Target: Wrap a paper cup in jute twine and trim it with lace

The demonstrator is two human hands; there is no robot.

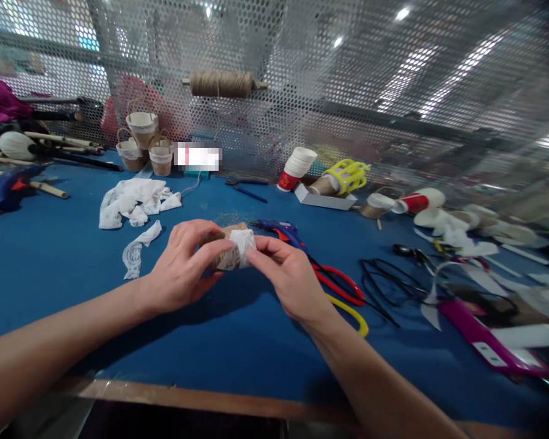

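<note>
Between my two hands, over the blue table, is a small brown cup [236, 227] lying on its side. White lace [242, 245] covers part of its wall. My left hand [180, 262] is wrapped round the cup from the left, thumb on the lace. From the other side, my right hand [295, 280] pinches the lace's right edge between thumb and fingers. Just behind the right hand lies a blue glue gun [281, 230]. Scissors with red and yellow handles [341, 283] rest beside that wrist. To the left are a loose lace strip [138, 251] and a lace heap [132, 200].
Small brown baskets [161, 161] stand by the perforated metal screen, where a twine roll [222, 85] hangs. Pliers [251, 190] and stacked paper cups [297, 168] sit at the back. Another glue gun [8, 188] lies left. Black cable [391, 283] and a magenta object [489, 338] are right.
</note>
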